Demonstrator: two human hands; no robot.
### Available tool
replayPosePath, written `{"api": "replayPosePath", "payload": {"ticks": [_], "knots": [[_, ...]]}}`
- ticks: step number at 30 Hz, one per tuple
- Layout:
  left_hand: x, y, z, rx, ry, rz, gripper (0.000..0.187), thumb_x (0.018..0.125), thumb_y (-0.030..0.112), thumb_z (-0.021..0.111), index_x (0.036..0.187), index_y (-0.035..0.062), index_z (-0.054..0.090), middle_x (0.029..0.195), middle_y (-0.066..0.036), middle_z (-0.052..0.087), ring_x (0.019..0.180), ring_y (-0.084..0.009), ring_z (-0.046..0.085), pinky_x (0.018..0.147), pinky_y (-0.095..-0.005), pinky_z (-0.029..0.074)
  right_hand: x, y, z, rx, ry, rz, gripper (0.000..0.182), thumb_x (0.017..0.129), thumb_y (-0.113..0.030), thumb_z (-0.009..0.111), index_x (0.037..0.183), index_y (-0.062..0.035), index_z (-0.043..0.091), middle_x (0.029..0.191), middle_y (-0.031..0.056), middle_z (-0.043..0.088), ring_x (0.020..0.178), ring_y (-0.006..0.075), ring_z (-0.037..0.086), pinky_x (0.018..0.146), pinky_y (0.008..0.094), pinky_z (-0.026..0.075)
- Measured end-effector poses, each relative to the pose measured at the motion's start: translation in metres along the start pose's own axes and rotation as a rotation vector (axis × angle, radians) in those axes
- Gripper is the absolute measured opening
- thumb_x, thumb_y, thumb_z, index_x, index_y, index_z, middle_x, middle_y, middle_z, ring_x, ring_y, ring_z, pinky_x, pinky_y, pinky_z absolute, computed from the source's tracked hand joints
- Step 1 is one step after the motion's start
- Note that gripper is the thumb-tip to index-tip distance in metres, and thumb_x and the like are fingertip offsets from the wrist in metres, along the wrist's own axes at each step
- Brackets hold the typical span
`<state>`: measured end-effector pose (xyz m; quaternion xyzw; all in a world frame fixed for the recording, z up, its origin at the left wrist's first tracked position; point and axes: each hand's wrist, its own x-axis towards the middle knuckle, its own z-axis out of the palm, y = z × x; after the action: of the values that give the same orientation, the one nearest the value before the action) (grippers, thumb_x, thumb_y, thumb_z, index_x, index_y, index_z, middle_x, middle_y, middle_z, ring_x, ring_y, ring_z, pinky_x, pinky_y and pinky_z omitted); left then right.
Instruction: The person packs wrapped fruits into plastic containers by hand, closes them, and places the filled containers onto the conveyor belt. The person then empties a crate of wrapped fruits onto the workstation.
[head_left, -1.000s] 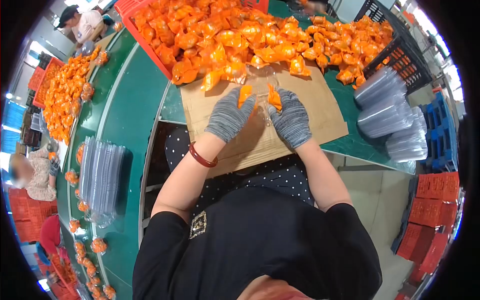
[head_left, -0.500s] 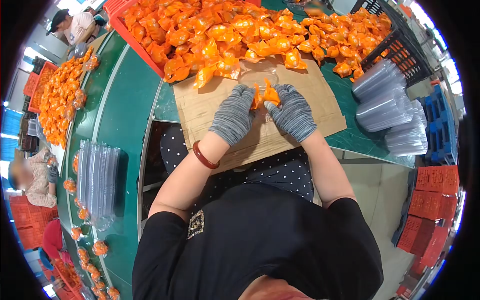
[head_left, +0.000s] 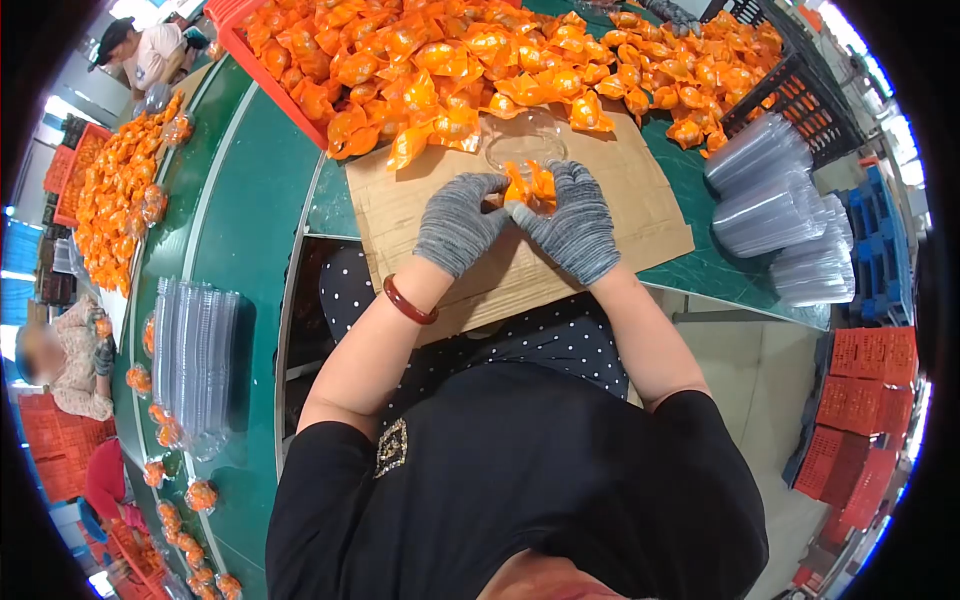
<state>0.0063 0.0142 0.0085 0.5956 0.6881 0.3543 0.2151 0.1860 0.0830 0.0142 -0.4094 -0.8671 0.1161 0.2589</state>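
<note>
In the head view, my left hand (head_left: 460,222) and my right hand (head_left: 574,222), both in grey knit gloves, come together over a flat piece of cardboard (head_left: 630,200). Between their fingertips sits a small bundle in shiny orange wrap (head_left: 530,186), its twisted ends sticking up. Fingers on both sides are closed around it. Just beyond the fingertips, the round rim of a clear plastic container (head_left: 525,140) shows on the cardboard. A large heap of similar orange-wrapped pieces (head_left: 420,70) spills toward it from a red crate (head_left: 270,90).
Stacked clear plastic containers (head_left: 765,205) stand on the right, near a black crate (head_left: 800,105). More clear stacks (head_left: 195,360) lie on the green table (head_left: 250,190) at left. Co-workers sit along the left side. A gloved hand (head_left: 672,15) reaches in at the top.
The orange bundle has come slightly nearer and lower between my hands, and my fingers have drawn in around it. At the top, another person's gloved hand has appeared by the heap.
</note>
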Motion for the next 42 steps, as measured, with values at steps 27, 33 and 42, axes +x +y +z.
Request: {"api": "replayPosePath", "payload": {"ticks": [27, 33, 42], "knots": [[0.019, -0.016, -0.008, 0.124, -0.031, 0.547, 0.06, 0.087, 0.027, 0.076, 0.139, 0.0064, 0.054, 0.139, -0.015, 0.059, 0.127, -0.0343, 0.056, 0.108, -0.0449, 0.046, 0.008, 0.009, -0.014, 0.218, -0.07, 0.02, 0.065, 0.074, -0.035, 0.086, 0.124, -0.0008, 0.062, 0.114, 0.0217, 0.068, 0.106, 0.0354, 0.066, 0.094, 0.0423, 0.054], [0.021, -0.017, -0.005, 0.146, 0.008, 0.585, 0.059, 0.084, 0.027, 0.078, 0.135, 0.0073, 0.057, 0.137, -0.015, 0.06, 0.126, -0.0359, 0.057, 0.108, -0.0453, 0.045, 0.012, 0.054, -0.019, 0.703, -0.282, 0.353, 0.05, 0.076, -0.025, 0.088, 0.112, -0.0009, 0.063, 0.095, 0.0102, 0.069, 0.087, 0.0189, 0.067, 0.079, 0.0329, 0.056], [0.02, -0.001, 0.02, 0.03, 0.18, 0.473, 0.053, 0.078, 0.019, 0.08, 0.125, 0.008, 0.06, 0.127, -0.017, 0.063, 0.115, -0.0368, 0.063, 0.097, -0.0419, 0.053, 0.002, 0.05, 0.001, 0.465, -0.141, 0.159, 0.038, 0.077, -0.026, 0.086, 0.089, -0.0053, 0.056, 0.078, 0.0114, 0.06, 0.072, 0.0243, 0.062, 0.07, 0.0379, 0.054]]}}
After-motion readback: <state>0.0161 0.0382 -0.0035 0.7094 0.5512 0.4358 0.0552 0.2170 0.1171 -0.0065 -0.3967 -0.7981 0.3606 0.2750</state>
